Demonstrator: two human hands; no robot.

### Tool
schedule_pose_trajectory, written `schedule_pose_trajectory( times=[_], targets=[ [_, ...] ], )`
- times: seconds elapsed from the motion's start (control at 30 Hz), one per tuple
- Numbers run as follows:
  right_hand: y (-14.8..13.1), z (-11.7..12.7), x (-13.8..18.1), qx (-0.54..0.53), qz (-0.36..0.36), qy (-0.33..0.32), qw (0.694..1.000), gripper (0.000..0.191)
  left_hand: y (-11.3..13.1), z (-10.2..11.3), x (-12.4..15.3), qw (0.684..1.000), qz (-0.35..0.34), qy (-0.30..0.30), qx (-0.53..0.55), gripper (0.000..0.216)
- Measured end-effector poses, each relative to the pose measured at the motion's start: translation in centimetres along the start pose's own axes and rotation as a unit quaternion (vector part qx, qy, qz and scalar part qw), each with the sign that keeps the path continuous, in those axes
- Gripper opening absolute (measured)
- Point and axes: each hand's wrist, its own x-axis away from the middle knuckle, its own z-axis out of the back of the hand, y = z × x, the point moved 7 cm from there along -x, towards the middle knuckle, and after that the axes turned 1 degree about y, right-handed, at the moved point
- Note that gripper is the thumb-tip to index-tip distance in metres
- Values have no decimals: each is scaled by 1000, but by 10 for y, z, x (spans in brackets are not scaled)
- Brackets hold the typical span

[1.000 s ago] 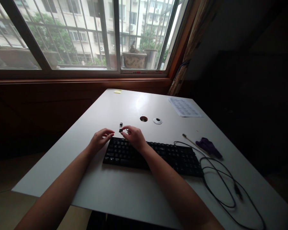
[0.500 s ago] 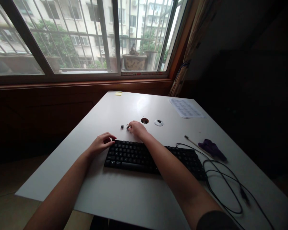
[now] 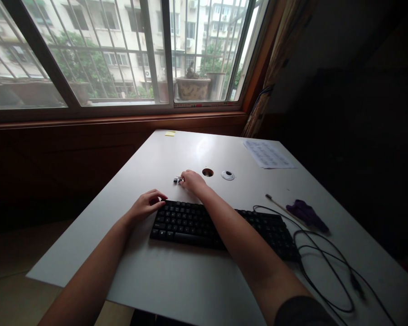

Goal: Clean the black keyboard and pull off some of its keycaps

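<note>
A black keyboard lies across the white table. My left hand rests at its far-left corner, fingers curled, tips touching the keyboard's edge. My right hand reaches past the keyboard, fingers pinched together on the table. At its fingertips sit small black pieces that look like keycaps, with a thin wire bit beside them. Whether the fingers still grip one piece is hard to tell.
Beyond the right hand are a round cable hole and a white cap. A printed sheet and yellow note lie farther back. A thin stick, purple cloth and looped black cable lie right.
My right hand moved from above the keyboard out to the table beyond it, carrying a small black piece down beside the other one. The left hand stayed at the keyboard's corner.
</note>
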Motion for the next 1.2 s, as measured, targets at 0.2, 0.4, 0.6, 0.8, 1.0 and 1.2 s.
schedule_pose_trajectory(
  times=[0.2,0.4,0.6,0.8,1.0,1.2],
  targets=[
    [5,0,3,-27,-3,8,1000,28,1,0,0,1000,-4,1,-4,29],
    [9,1,6,-55,-11,15,998,24,2,0,0,1000,-12,0,-8,27],
    [8,-1,6,-73,-19,22,997,20,1,0,0,1000,-9,-2,-8,28],
    [7,-1,5,-78,-27,27,996,20,2,0,0,1000,-12,0,-10,27],
    [8,-2,5,-82,-32,27,996,20,2,0,0,1000,-12,2,-4,27],
    [9,-5,5,-88,-29,27,995,24,1,0,0,1000,-9,1,-5,29]
  ],
)
